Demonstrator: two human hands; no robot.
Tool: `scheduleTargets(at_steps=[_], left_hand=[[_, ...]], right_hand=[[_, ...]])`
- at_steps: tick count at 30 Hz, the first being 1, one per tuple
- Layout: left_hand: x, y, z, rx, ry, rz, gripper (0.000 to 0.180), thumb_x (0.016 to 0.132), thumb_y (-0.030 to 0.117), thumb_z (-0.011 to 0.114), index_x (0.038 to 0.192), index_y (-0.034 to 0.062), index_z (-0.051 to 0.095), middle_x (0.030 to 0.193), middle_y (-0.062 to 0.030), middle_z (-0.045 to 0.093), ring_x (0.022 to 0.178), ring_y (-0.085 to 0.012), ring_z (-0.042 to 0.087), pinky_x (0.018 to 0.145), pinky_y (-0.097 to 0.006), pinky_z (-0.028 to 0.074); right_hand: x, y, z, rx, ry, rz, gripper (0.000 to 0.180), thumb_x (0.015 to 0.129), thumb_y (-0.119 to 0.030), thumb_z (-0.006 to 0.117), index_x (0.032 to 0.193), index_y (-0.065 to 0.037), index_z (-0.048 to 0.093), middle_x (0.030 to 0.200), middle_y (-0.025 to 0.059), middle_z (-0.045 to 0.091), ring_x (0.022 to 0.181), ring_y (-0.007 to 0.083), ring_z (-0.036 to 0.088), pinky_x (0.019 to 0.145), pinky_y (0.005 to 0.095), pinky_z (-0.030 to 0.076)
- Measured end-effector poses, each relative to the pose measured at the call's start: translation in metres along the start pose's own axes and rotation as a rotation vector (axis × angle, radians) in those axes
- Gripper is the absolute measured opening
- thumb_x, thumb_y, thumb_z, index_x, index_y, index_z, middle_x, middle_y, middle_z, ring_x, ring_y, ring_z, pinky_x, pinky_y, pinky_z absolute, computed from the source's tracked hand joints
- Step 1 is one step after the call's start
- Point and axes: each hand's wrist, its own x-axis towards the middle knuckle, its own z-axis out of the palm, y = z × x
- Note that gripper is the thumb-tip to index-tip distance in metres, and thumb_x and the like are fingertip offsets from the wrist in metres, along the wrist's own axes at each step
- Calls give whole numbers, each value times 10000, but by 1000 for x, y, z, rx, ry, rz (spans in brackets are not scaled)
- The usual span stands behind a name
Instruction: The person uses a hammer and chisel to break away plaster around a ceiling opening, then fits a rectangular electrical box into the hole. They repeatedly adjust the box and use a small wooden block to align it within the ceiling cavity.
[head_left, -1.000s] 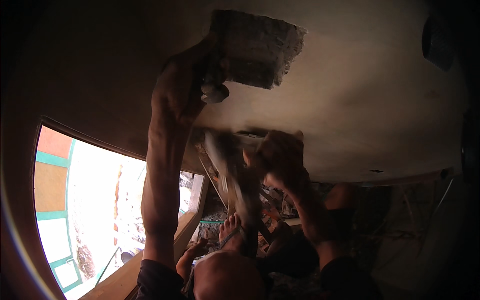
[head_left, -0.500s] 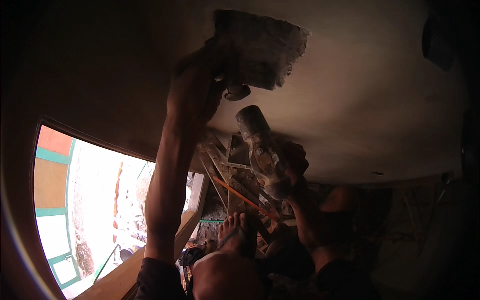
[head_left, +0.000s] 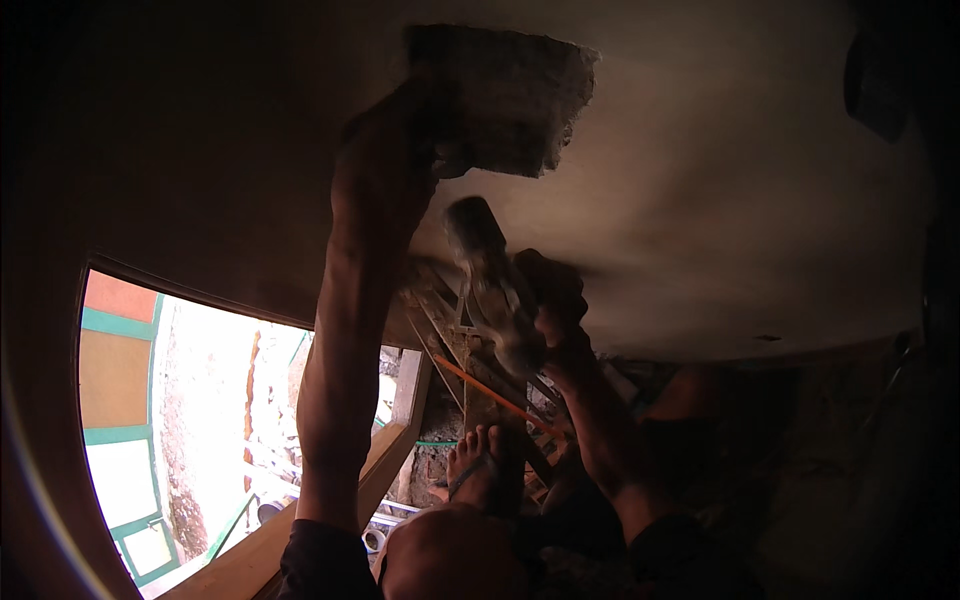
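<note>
A rough-edged square recess (head_left: 525, 100) is cut into the smooth wall in front of me. At its lower left edge my left hand (head_left: 385, 165) is closed around a chisel (head_left: 454, 162); its blunt end pokes out beside the fingers, while the blade is lost in shadow. Below the recess, my right hand (head_left: 556, 295) grips a club hammer (head_left: 490, 285). The hammer's worn metal head is slightly blurred, its upper face apart from the chisel's end. Most of the handle is hidden by the fist.
My sandalled foot (head_left: 480, 470) rests on planks beneath me, near an orange strip (head_left: 495, 395). To the left, a wooden frame (head_left: 235, 550) borders a bright opening (head_left: 210, 400). A dark round fitting (head_left: 875, 85) shows on the wall at upper right.
The hammer and my right hand have moved up and left, closer to the chisel. My left hand stays at the recess, and the view has shifted slightly.
</note>
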Motion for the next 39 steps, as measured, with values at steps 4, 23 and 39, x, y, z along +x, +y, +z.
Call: scheduleTargets(at_steps=[4,23,39], left_hand=[[9,-11,-16,691,-178,280,224,1011,161,574,1080,-34,661,931,-78,694,817,-179,655,692,-315,534],[13,-23,-21,951,17,508,219,980,126,598,1124,-27,657,995,-103,707,883,-215,686,747,-326,558],[19,-21,-18,884,16,458,222,957,107,617,1138,-16,657,1031,-115,708,918,-230,692,780,-330,565]], right_hand=[[-5,17,9,-121,112,-24,376,707,-107,775,1029,-20,603,855,160,656,674,344,665,608,376,542],[7,-3,-2,-152,-225,110,276,688,-168,794,879,-72,620,730,94,592,671,281,640,579,376,499],[17,18,0,8,67,-65,282,755,-190,796,899,-27,617,791,118,651,637,295,657,586,353,520]])
